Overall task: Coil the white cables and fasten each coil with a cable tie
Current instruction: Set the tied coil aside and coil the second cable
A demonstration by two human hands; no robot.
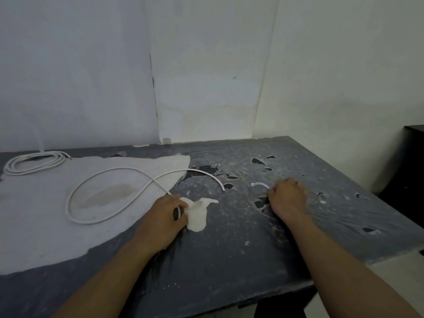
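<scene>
Left hand [166,214] gripping loose white cable [96,184], one loop lying far-left on desk [229,249]; right hand [286,196] pinching cable tie [259,184], well right of loop.

Two bare forearms, no sleeves in view. Left hand [163,214] and right hand [287,196] without gloves, rings or watch. Wrists bare, nothing worn there.
</scene>
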